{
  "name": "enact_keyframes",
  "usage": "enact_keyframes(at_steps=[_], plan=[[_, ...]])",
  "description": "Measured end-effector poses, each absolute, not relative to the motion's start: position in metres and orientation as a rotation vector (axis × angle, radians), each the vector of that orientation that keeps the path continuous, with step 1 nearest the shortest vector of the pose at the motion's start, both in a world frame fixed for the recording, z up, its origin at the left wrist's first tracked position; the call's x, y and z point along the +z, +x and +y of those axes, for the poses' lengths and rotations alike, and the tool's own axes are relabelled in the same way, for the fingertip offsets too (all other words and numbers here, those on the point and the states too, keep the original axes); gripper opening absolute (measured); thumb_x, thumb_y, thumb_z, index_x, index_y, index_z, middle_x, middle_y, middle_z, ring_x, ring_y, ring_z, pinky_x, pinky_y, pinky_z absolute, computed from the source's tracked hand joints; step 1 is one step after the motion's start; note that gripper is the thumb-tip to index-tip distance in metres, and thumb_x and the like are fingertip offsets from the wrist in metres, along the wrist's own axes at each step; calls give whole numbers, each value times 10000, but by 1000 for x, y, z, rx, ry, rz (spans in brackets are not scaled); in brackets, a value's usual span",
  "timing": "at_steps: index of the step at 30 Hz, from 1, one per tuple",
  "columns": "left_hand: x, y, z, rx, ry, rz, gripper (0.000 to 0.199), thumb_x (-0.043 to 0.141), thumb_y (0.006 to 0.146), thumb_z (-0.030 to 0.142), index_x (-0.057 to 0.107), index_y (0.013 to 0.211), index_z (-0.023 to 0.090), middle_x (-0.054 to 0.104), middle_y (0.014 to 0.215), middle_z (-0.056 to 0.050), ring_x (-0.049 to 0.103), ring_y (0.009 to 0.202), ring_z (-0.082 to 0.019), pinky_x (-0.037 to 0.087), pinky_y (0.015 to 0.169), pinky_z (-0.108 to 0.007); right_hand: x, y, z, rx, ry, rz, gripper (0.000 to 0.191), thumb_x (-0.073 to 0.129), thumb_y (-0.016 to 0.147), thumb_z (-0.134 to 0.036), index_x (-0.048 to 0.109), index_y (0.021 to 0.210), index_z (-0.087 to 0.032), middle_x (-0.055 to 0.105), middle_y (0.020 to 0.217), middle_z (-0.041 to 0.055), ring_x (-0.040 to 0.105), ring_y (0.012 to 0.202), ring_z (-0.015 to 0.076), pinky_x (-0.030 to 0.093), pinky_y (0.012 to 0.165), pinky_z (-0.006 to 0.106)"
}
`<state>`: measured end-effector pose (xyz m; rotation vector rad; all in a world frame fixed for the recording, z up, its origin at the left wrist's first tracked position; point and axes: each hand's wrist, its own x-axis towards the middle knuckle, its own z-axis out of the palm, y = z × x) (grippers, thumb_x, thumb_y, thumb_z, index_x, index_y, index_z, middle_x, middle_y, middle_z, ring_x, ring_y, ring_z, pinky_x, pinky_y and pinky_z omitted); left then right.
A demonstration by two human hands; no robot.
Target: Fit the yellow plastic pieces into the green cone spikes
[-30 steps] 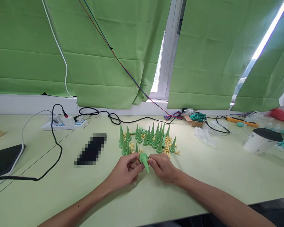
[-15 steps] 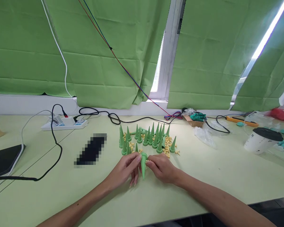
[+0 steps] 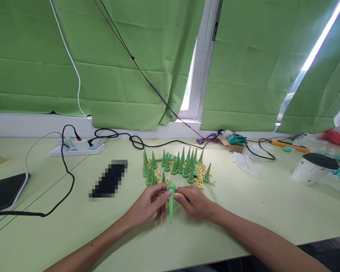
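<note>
My left hand (image 3: 155, 202) is closed on a green plastic watering spike (image 3: 171, 206), pinched near its ribbed collar. The spike's tip points down towards me. At its right side my right hand (image 3: 195, 201) is closed, thumb and forefinger on a small yellow valve piece (image 3: 178, 194) that touches the spike; most of this piece is hidden by the fingers. Just behind my hands, several more green spikes (image 3: 174, 166) stand upright on their collars. Loose yellow valve pieces (image 3: 200, 181) lie heaped among them and to their right.
On the pale table (image 3: 243, 219) a pixelated dark object (image 3: 109, 180) lies left. Behind it are a power strip (image 3: 78, 149) and black cable (image 3: 158, 145). To the right are a small cardboard box (image 3: 232, 145), plastic bag (image 3: 245, 164) and white cup (image 3: 314, 170) with dark top.
The spike has tilted in my left hand, so its tip reaches lower and nearer to me. The yellow piece in my right fingers shows more. Both arms have barely moved.
</note>
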<state>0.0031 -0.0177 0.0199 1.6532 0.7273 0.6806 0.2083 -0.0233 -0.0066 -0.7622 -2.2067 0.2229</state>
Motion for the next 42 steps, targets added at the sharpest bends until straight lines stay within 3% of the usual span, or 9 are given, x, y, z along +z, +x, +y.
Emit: enact_keyframes(at_steps=[7, 12, 21, 42], plan=[[17, 2, -18, 675, 1679, 727, 323, 539, 954, 493, 512, 928, 172, 513, 579, 63, 568, 437, -109, 419, 406, -193, -7, 208, -22, 256, -764, -2191, 431, 282, 1054, -375, 376, 668, -207, 400, 556, -40, 293, 487, 101, 230, 511, 246], [17, 2, -18, 684, 1698, 783, 429, 559, 931, 526, 511, 1109, 139, 521, 586, 58, 542, 444, -109, 411, 427, -206, -6, 208, -22, 260, -776, -2190, 421, 292, 1049, -375, 341, 663, -212, 390, 561, -42, 286, 493, 101, 226, 512, 249], [19, 3, -22, 684, 1827, 879, 533, 554, 931, 519, 499, 1264, 106, 522, 560, 54, 516, 497, -118, 408, 483, -219, -7, 208, -23, 285, -761, -2169, 386, 327, 1030, -332, 290, 663, -218, 347, 558, -56, 268, 492, 97, 218, 510, 244], [12, -2, -21, 833, 2316, 810, 372, 533, 969, 328, 506, 1325, 223, 609, 887, -16, 552, 644, -112, 476, 586, -219, -7, 207, -23, 286, -801, -2172, 404, 309, 1028, -340, 283, 644, -215, 323, 546, -56, 259, 483, 93, 209, 504, 252]])
